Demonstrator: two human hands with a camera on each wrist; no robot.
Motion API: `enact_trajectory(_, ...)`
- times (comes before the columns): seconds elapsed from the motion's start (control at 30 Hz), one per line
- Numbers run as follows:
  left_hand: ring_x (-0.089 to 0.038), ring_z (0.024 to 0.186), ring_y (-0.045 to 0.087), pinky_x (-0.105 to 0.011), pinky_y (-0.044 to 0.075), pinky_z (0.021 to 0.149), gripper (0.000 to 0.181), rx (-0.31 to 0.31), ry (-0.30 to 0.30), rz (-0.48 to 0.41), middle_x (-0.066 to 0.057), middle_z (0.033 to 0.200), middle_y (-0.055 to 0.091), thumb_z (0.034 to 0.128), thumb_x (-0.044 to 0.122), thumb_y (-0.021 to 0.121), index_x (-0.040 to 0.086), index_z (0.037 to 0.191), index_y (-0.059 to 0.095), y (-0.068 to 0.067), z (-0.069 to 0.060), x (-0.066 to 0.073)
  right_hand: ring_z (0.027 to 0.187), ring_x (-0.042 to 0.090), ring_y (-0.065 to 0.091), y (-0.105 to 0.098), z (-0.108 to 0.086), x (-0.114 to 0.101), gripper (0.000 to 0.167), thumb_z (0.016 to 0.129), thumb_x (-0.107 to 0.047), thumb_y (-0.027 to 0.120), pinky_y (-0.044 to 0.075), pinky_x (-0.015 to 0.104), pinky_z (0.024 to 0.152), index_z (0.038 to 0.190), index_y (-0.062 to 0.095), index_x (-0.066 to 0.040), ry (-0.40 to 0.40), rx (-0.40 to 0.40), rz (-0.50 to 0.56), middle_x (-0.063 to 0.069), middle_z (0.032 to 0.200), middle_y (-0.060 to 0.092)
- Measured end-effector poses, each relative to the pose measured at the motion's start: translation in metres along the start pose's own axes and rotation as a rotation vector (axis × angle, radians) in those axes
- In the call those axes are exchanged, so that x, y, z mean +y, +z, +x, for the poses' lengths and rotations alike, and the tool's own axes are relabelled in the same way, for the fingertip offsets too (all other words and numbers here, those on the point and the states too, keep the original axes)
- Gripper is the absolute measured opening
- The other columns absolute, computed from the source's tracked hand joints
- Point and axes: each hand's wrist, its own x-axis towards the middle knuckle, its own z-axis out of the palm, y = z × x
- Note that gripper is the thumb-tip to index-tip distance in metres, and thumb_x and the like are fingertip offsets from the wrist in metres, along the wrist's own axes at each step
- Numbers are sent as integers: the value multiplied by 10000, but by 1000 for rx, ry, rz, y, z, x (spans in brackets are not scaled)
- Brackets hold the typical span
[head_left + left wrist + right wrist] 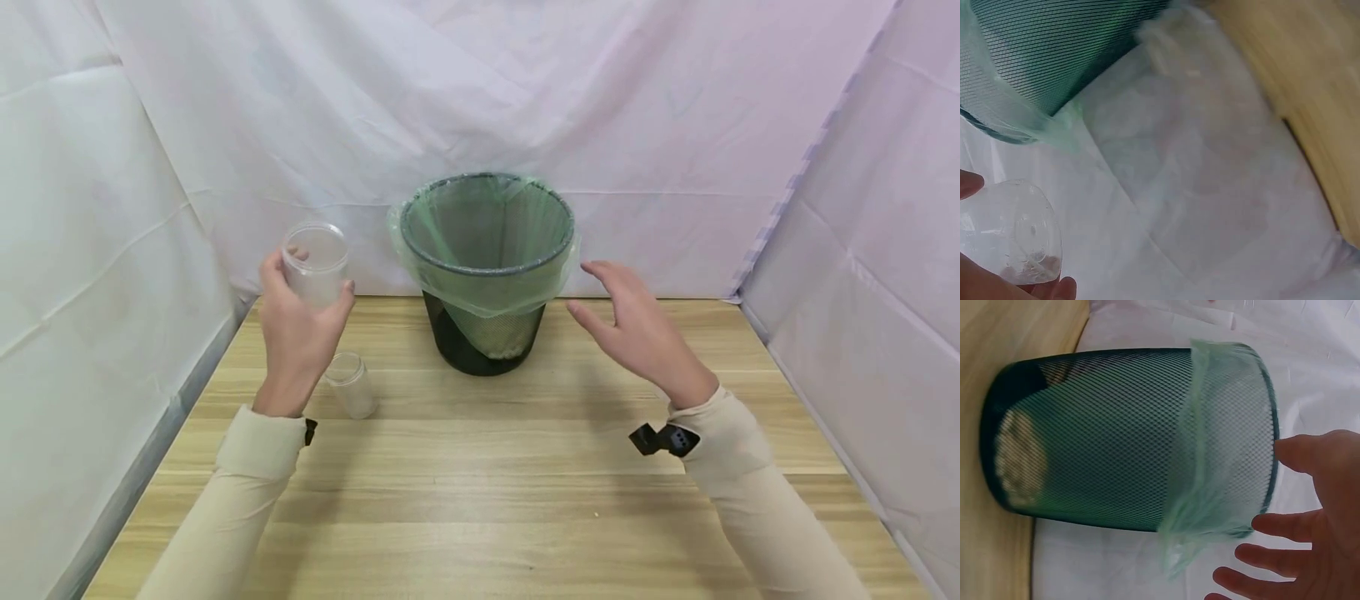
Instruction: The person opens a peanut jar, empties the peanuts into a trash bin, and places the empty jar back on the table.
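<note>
My left hand (300, 337) grips a clear plastic jar (318, 271), held up left of the bin with its round mouth facing up toward the head camera. In the left wrist view the jar (1019, 234) shows its clear base between thumb and fingers. A second clear jar (354, 387) stands on the table below that hand. Near the right side of the black mesh bin (480, 342), my right hand (637, 329) hovers with fingers spread, holding nothing. A thin green bag (487, 292) lines the bin and folds over its rim.
The bin stands near the back edge of the wood-grain table (480, 492). Pale matter (1019, 459) shows through the mesh at its bottom. White cloth (330, 100) hangs behind the table and along both sides.
</note>
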Motion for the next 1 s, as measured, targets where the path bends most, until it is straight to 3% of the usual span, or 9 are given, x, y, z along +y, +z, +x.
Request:
enact_trajectory(0.17,-426,1313,517,-637,468,1047,728,-6,-133,53,-295,1424,520,872,200,834,11,1472,467,-14,-13,-18,1596,438,335,18,-14,10,687,1099,-391,618,286,646,1293,1626,415,1,17,-19,6,248,1689,395)
enact_trajectory(0.33,-402,1334,505,-615,441,1105,780,-15,-246,50,-257,1460,508,883,200,817,-1,1527,424,-24,-27,-41,1581,446,363,34,-26,21,688,1091,-377,637,307,647,1286,1619,423,8,29,-41,12,240,1683,412)
enact_trajectory(0.63,-398,1310,484,-591,426,1100,810,-12,-312,83,-272,1413,484,860,137,816,-36,1535,402,-31,-56,-84,1560,456,384,55,-44,31,664,1091,-344,645,330,663,1268,1611,432,9,40,-65,64,244,1663,431)
enact_trajectory(0.8,-541,1345,526,-682,422,1131,878,-131,-392,137,-345,1467,540,859,105,817,-74,1583,353,-34,-68,-99,1555,438,397,62,-51,34,667,1086,-350,653,350,655,1263,1609,435,4,47,-66,67,226,1661,433)
enact_trajectory(0.9,-561,1368,512,-689,424,1138,925,-224,-438,150,-363,1526,507,864,83,824,-86,1611,305,-36,-73,-105,1558,432,396,63,-52,35,668,1086,-351,653,359,653,1259,1612,432,-2,48,-67,67,218,1668,423)
enact_trajectory(1.0,-550,1384,500,-684,422,1156,958,-277,-459,149,-381,1541,480,849,59,848,-110,1612,295,-38,-77,-109,1559,443,391,63,-52,35,663,1088,-342,647,353,661,1259,1612,431,2,49,-68,62,232,1671,417)
